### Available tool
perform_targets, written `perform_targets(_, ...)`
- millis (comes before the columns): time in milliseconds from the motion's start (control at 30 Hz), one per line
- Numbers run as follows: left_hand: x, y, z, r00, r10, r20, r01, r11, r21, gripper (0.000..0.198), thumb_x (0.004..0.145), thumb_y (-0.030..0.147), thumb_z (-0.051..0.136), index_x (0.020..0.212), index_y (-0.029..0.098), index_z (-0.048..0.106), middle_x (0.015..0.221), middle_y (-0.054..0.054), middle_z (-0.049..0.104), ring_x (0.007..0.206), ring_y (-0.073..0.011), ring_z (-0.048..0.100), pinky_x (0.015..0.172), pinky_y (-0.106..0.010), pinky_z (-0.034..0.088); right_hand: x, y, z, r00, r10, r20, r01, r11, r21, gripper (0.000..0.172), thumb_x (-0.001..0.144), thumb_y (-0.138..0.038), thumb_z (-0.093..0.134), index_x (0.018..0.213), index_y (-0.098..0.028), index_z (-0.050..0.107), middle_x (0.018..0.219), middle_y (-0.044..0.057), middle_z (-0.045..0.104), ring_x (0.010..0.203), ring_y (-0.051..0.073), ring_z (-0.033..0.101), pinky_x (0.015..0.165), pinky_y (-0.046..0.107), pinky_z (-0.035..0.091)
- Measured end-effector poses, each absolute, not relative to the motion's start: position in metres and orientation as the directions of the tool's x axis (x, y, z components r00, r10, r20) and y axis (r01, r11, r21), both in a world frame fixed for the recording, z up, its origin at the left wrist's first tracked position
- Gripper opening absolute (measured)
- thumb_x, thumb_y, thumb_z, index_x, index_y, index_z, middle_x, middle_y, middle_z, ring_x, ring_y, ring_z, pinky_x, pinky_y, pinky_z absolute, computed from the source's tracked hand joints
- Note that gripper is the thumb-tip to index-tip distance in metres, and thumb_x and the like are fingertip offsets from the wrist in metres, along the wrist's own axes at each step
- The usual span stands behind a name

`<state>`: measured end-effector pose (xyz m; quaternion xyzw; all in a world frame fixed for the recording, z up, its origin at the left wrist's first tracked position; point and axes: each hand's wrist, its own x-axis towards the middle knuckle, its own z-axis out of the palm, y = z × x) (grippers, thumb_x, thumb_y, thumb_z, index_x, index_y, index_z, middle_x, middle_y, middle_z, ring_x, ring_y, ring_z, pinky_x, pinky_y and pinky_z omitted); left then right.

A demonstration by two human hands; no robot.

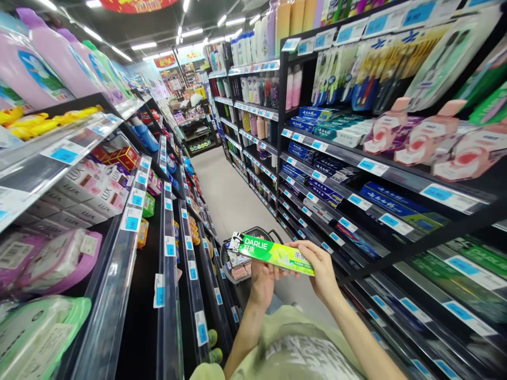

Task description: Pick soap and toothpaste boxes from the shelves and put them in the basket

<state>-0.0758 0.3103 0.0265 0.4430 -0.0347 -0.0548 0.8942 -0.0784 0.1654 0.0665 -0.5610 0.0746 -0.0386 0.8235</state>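
The green Darlie box (277, 254) is being grasped at one end by the right hand (320, 259) and seemingly being supported underneath by the left hand's (261, 278) fingers; packs (240, 272) are already being held in the basket (256, 231), the box not yet.

Brightly lit by long white ceiling tubes (143, 46); near-black inside lower-left glossy-edged black shelves (137, 306). Legible on long green-and-white cardboard carton (273, 252); stretched and smeared toward edges, blurred at lower right.

From my head, close above and behind my left grip (261, 283) and right grip (320, 264), I look forward-down along the aisle (217, 179).
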Motion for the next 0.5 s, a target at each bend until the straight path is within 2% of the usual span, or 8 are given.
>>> perform_targets(100,-0.077,0.309,0.025,0.993,-0.118,0.008,0.061,0.567,0.821,0.076,0.066,0.069,0.079,0.124,0.025,0.060,0.069,0.004,0.052,0.053,-0.0115,0.041,0.064,-0.036,0.049,-0.078,0.166,0.068,0.980,-0.185,-0.076,0.010,0.427,-0.904,0.032,0.085,-0.048,0.068,0.092,-0.019,0.078,0.098,0.011,0.079,0.046,0.017,0.063,0.036,0.028,0.046)
perform_targets(200,-0.079,0.305,0.023,0.994,-0.113,-0.013,0.071,0.534,0.843,0.067,0.069,0.061,0.081,0.119,0.021,0.061,0.072,0.002,0.056,0.055,-0.0119,0.046,0.062,-0.034,0.045,-0.078,0.166,0.067,0.964,-0.261,-0.053,0.070,0.440,-0.895,0.031,0.086,-0.047,0.066,0.086,-0.019,0.078,0.093,0.010,0.079,0.048,0.016,0.063,0.035,0.026,0.041)
perform_targets(300,-0.082,0.301,0.020,0.991,-0.131,-0.038,0.101,0.518,0.849,0.056,0.072,0.053,0.082,0.112,0.020,0.062,0.067,0.003,0.055,0.056,-0.0127,0.048,0.062,-0.033,0.045,-0.078,0.166,0.065,0.938,-0.342,-0.059,0.108,0.450,-0.886,0.035,0.089,-0.048,0.062,0.080,-0.018,0.079,0.090,0.009,0.079,0.054,0.018,0.065,0.040,0.027,0.044)
perform_targets(400,-0.084,0.298,0.017,0.986,-0.165,-0.024,0.106,0.509,0.854,0.059,0.073,0.050,0.081,0.119,0.020,0.060,0.065,0.004,0.055,0.057,-0.0134,0.051,0.064,-0.032,0.046,-0.077,0.165,0.064,0.900,-0.435,-0.039,0.181,0.453,-0.873,0.039,0.090,-0.047,0.058,0.072,-0.018,0.078,0.080,0.008,0.077,0.062,0.020,0.068,0.051,0.030,0.050)
perform_targets(500,-0.086,0.297,0.014,0.983,-0.186,0.010,0.083,0.486,0.870,0.065,0.074,0.048,0.080,0.129,0.023,0.055,0.072,0.003,0.057,0.058,-0.0130,0.053,0.064,-0.032,0.048,-0.077,0.164,0.064,0.846,-0.531,0.050,0.310,0.413,-0.856,0.040,0.091,-0.042,0.055,0.067,-0.019,0.077,0.072,0.006,0.075,0.067,0.020,0.069,0.060,0.031,0.051)
